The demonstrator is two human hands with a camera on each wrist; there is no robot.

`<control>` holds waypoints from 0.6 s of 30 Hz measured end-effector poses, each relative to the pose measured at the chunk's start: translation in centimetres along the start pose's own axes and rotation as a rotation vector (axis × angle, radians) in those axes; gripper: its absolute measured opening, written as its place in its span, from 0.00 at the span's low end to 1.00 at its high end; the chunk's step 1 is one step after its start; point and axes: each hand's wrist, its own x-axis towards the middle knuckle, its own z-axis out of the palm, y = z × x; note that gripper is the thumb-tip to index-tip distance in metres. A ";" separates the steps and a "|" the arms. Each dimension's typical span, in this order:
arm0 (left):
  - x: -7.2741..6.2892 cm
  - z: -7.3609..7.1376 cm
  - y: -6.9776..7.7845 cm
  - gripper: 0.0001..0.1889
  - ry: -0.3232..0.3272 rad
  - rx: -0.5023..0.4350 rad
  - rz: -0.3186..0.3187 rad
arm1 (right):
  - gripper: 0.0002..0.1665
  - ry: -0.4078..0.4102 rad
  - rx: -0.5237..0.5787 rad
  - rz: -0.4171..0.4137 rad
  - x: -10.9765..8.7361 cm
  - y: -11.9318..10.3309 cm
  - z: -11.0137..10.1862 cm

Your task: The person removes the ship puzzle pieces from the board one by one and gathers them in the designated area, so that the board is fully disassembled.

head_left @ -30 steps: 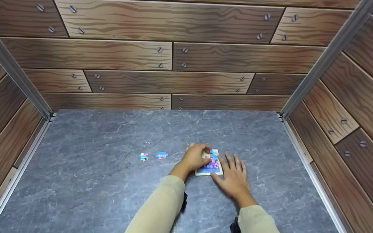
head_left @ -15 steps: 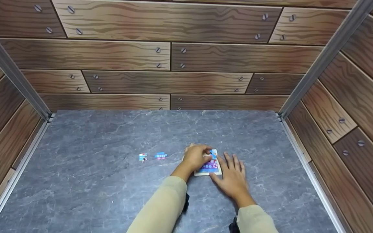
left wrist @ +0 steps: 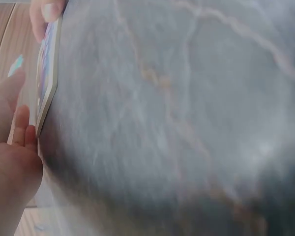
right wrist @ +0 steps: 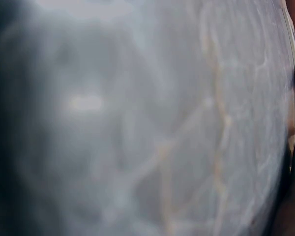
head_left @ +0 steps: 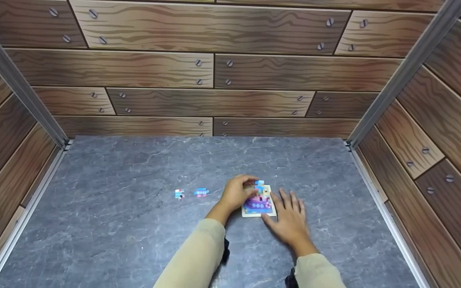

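In the head view, a small puzzle board (head_left: pixel 258 211) with a white border and a pink, purple and blue picture lies on the grey table. My left hand (head_left: pixel 234 195) is over its left side, pinching a light blue puzzle piece (head_left: pixel 259 183) between thumb and fingers near the far edge. A bit of that piece (left wrist: pixel 15 65) shows at the fingertips in the left wrist view. My right hand (head_left: pixel 290 222) rests with spread fingers along the board's right edge, its thumb at the near corner. The right wrist view catches only parts of fingers.
Two loose puzzle pieces lie left of the board: a blue and pink one (head_left: pixel 201 192) and a white, blue and red one (head_left: pixel 179 194). Wood-patterned walls (head_left: pixel 214 72) with metal corner rails (head_left: pixel 398 76) enclose the table (head_left: pixel 114 224) at the back and sides.
My left hand has drawn slightly back to the left, and the light blue piece has come up from the board toward its far edge. The right hand stays in place.
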 end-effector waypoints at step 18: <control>-3.0 -8.3 -4.3 0.19 0.036 0.238 -0.045 | 0.52 -0.018 0.012 0.000 0.1 -0.3 -0.1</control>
